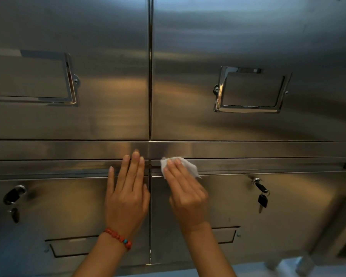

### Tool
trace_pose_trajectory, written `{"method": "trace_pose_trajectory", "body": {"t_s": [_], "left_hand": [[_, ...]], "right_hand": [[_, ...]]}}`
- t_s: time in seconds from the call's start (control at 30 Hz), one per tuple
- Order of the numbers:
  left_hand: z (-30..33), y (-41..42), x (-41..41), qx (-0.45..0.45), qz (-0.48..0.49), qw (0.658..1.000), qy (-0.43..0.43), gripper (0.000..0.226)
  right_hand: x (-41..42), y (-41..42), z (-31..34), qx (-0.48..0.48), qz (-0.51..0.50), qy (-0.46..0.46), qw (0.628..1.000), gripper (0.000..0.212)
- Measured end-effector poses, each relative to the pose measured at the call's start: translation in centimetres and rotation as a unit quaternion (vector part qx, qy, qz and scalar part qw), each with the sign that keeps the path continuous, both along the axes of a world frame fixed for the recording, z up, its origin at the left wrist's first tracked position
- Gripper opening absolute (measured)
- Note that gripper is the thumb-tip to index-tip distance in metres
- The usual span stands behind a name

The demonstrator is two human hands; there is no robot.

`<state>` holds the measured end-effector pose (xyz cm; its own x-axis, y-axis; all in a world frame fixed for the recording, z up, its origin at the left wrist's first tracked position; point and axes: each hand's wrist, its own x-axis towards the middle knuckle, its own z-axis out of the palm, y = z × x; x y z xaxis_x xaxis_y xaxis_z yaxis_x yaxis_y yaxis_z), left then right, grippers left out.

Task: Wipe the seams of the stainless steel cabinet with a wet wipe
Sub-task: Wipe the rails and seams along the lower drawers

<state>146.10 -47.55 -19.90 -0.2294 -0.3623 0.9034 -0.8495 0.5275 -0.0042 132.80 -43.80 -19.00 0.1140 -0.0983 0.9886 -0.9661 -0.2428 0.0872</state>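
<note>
We've got the left hand (126,194) flat on the cabinet (88,120), fingers straight and gripping nothing, just left of the vertical seam (150,76); red bead bracelet (118,237) on that wrist. Right hand (186,193) sits just right of the seam, fingers extended, pressing the wipe (188,166) onto the horizontal strip under the upper doors. Wipe is white, crumpled, partly under the fingers. Keys (262,196) hang far right of the seam.

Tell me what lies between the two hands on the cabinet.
Head view: only the dark vertical door seam separates the flat left hand from the right hand.
</note>
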Motion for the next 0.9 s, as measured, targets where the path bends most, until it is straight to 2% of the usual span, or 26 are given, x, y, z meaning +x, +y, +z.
{"method": "trace_pose_trajectory", "body": {"t_s": [0.23,0.37,0.63,0.9], "left_hand": [[0.1,0.1,0.0,-0.006,0.007,1.000,0.004,0.050],[0.1,0.1,0.1,-0.005,0.010,1.000,-0.001,0.050],[0.0,0.2,-0.2,-0.010,0.020,1.000,0.003,0.051],[0.5,1.3,-0.8,-0.001,0.054,0.999,-0.007,0.054]], "right_hand": [[-1.8,0.3,0.4,0.011,0.018,0.043,0.999,0.020],[-4.4,1.2,0.4,-0.001,-0.005,0.042,0.999,0.025],[-8.8,2.6,-0.2,0.008,-0.056,0.018,0.998,0.025],[-9.4,3.0,0.0,0.014,-0.051,-0.020,0.998,0.029]]}}
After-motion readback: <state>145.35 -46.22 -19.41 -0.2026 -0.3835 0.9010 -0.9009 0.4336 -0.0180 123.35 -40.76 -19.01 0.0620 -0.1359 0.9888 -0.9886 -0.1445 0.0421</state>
